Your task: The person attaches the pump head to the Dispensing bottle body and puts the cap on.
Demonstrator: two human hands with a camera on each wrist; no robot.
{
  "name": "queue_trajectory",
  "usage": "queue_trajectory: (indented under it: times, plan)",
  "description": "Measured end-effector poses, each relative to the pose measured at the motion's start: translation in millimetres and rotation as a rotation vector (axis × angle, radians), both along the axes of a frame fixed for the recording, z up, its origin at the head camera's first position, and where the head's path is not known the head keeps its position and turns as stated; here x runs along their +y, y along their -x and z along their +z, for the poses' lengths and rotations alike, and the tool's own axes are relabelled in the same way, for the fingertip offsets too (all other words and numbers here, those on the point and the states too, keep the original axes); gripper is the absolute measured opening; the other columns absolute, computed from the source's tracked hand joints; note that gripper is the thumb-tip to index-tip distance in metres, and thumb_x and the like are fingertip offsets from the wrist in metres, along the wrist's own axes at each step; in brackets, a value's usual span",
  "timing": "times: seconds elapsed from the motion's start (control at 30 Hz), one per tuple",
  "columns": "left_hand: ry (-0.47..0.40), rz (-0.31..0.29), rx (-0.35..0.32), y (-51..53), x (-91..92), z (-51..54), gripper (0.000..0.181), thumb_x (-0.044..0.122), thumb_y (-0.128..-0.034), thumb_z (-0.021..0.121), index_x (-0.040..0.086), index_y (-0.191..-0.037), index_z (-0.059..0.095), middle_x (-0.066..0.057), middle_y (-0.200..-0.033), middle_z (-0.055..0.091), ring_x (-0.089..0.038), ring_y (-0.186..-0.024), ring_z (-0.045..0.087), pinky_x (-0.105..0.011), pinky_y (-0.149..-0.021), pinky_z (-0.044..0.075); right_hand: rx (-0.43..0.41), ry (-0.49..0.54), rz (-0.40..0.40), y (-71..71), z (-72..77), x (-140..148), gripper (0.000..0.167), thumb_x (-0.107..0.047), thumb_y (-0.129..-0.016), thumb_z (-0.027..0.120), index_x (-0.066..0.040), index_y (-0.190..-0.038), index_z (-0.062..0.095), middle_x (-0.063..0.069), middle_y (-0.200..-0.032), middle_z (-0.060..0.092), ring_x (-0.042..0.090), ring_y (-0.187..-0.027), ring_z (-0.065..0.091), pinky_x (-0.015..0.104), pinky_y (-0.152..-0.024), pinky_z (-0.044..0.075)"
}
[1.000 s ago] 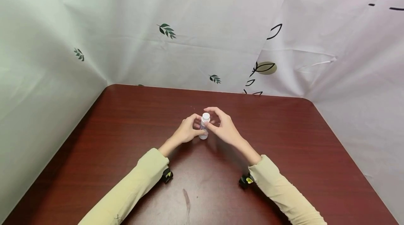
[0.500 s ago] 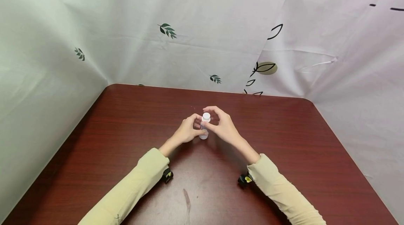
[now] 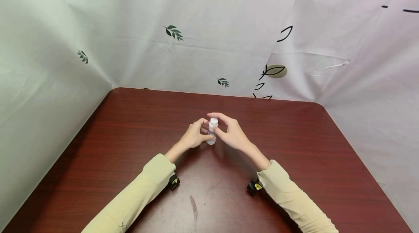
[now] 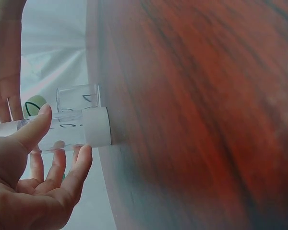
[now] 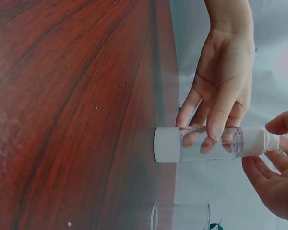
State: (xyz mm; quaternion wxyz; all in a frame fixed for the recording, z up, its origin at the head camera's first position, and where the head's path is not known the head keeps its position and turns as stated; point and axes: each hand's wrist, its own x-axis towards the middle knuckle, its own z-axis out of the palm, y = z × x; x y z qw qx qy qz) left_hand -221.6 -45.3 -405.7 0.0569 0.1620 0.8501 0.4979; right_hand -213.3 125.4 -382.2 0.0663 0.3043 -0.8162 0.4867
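A small clear bottle [image 3: 211, 141] with white base and white top stands upright on the table. My left hand [image 3: 191, 137] grips its body, the thumb on the near side, as the right wrist view also shows with the left hand [image 5: 224, 79] around the bottle [image 5: 167, 144]. Curled about the white top are the thumb and fingers of my right hand [image 3: 234, 135]. In the left wrist view a clear empty cylinder [image 4: 77, 97] rests beside the bottle [image 4: 97, 127]; the head view does not show it plainly.
The reddish-brown table [image 3: 147, 113] has rounded far corners. Pale sheeting [image 3: 196, 58] with leaf prints hangs behind it and at both sides. A smear [image 3: 194, 207] marks the near tabletop.
My right hand's fingers have shifted a little round the bottle's top, the index finger reaching slightly farther left. The left hand and the bottle have stayed nearly in place.
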Motion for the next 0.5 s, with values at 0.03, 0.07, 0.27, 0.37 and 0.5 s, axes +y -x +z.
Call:
queue_trajectory:
  times: [0.03, 0.07, 0.27, 0.37, 0.5]
  plan:
    - [-0.002, 0.000, 0.001, -0.2, 0.1, 0.1, 0.041, 0.007, -0.0802, 0.077, -0.004, -0.114, 0.055, -0.019, -0.107, 0.066, -0.029, -0.096, 0.067, -0.037, -0.083, 0.056, -0.003, -0.003, -0.006, -0.4, 0.2, 0.2, 0.039, 0.004, -0.087, 0.058, -0.002, -0.126, 0.058, 0.013, -0.124, 0.063, 0.029, -0.117, 0.060, 0.037, -0.097, 0.051]
    - [-0.003, 0.000, 0.004, -0.1, 0.1, -0.1, 0.041, 0.007, -0.0802, 0.077, -0.004, -0.113, 0.055, -0.019, -0.107, 0.066, -0.030, -0.096, 0.067, -0.037, -0.083, 0.056, -0.007, -0.006, -0.011, -0.5, 0.0, 0.5, 0.039, 0.004, -0.087, 0.058, -0.003, -0.126, 0.058, 0.013, -0.124, 0.064, 0.027, -0.116, 0.060, 0.037, -0.096, 0.052]
    - [-0.011, 0.000, 0.016, -0.2, -0.1, -0.5, 0.042, 0.006, -0.0797, 0.077, -0.004, -0.114, 0.055, -0.020, -0.107, 0.066, -0.030, -0.096, 0.067, -0.038, -0.084, 0.056, -0.040, -0.003, -0.020, -0.8, -0.8, 2.8, 0.040, 0.005, -0.086, 0.058, -0.002, -0.126, 0.058, 0.016, -0.124, 0.063, 0.026, -0.114, 0.060, 0.038, -0.090, 0.055]
    - [-0.014, -0.002, 0.019, -0.8, -0.3, 0.1, 0.042, 0.006, -0.0796, 0.077, -0.004, -0.114, 0.055, -0.020, -0.108, 0.066, -0.030, -0.096, 0.067, -0.038, -0.085, 0.056, -0.045, -0.009, -0.027, -1.3, -0.6, 3.9, 0.039, 0.004, -0.087, 0.059, -0.004, -0.125, 0.059, 0.015, -0.123, 0.064, 0.024, -0.111, 0.061, 0.037, -0.088, 0.056]
    - [-0.018, -0.004, 0.022, -1.7, -0.4, 0.8, 0.042, 0.005, -0.0795, 0.077, -0.004, -0.114, 0.055, -0.020, -0.108, 0.066, -0.030, -0.096, 0.067, -0.038, -0.085, 0.056, -0.040, -0.029, -0.041, -1.8, -0.7, 4.8, 0.038, 0.003, -0.086, 0.060, -0.007, -0.123, 0.060, 0.010, -0.120, 0.065, 0.020, -0.107, 0.063, 0.034, -0.087, 0.056]
